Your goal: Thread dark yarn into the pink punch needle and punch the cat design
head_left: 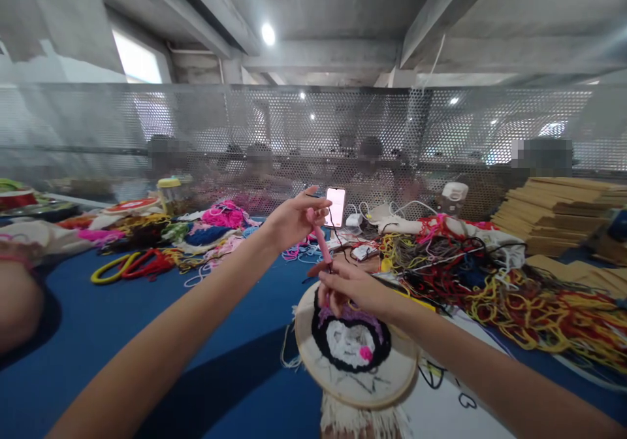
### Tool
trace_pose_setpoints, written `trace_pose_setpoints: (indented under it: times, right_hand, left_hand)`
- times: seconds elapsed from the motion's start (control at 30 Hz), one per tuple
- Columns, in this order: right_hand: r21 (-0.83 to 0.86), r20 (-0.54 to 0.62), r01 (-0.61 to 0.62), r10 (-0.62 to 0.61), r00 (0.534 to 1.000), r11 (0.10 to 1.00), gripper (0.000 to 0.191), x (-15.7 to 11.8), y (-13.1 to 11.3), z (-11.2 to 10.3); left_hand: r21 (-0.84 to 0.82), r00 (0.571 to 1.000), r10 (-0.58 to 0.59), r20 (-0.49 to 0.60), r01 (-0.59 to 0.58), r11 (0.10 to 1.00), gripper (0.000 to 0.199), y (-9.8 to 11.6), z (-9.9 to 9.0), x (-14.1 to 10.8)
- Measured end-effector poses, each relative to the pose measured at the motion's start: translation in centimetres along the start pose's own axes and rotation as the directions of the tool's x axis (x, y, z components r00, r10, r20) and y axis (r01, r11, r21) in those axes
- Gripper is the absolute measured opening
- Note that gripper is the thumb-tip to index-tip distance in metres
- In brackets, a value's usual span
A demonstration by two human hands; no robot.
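Raised in the middle of the view, my left hand (298, 219) is closed around a pink tool (321, 243) that slants down to the right. Dark yarn (337, 238) hangs near its fingers. My right hand (350, 285) is lower, its fingers closed at the tool's lower tip; what they pinch there is too small to make out. Under it a round embroidery hoop (392, 387) holds cream cloth with a tufted white face (345, 342), a black and purple border and a pink spot. The hand covers the hoop's upper part.
Yarn heaps (490, 282) lie right and back left on the blue table (235, 334). A lit phone (336, 207) stands behind my hands. Red-handled scissors (147, 264), a yellow-lidded jar (170, 194) and stacked brown cardboard (543, 213) are around. Another person's arm (17, 302) is at far left.
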State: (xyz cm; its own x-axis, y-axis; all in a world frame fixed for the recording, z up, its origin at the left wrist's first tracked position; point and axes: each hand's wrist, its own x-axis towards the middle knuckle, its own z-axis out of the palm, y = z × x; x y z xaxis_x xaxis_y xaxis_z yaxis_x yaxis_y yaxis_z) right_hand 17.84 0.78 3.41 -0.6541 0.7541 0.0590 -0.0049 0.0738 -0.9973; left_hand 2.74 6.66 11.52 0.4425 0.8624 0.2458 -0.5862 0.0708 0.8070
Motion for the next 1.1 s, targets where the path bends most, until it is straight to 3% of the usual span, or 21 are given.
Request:
trace_pose_setpoints:
  times: [0.13,0.27,0.43,0.53,0.67,1.1]
  right_hand:
    - [0.043,-0.103,0.0,0.005,0.995,0.999,0.034,0.1,-0.3,-0.6]
    - [0.028,-0.148,-0.038,0.042,0.988,0.999,0.034,0.5,-0.4,-1.5]
    - [-0.082,-0.229,-0.117,0.096,0.969,0.99,0.033,0.6,-0.1,-3.1]
    - [-0.179,-0.309,-0.161,0.1,0.946,0.97,0.033,0.7,0.0,-4.5]
    - [-0.273,-0.387,-0.241,0.124,0.914,0.931,0.034,0.7,0.3,-6.1]
    - [-0.459,-0.538,-0.462,0.177,0.824,0.759,0.032,-0.3,0.9,-9.5]
  left_hand:
    - [0.053,0.999,0.012,-0.037,-0.01,0.999,0.046,1.3,-0.8,0.2]
    - [-0.017,1.0,0.024,-0.016,-0.024,1.0,0.02,2.8,-3.5,0.7]
    - [-0.08,0.994,0.057,-0.092,-0.065,0.995,0.034,3.8,-6.2,0.9]
    - [-0.091,0.986,0.083,-0.142,-0.097,0.991,0.036,4.0,-6.3,0.7]
    - [-0.105,0.98,0.156,-0.125,-0.169,0.98,0.031,4.2,-5.9,0.4]
    - [-0.033,0.907,0.362,-0.214,-0.377,0.926,0.023,6.1,-7.0,-0.1]
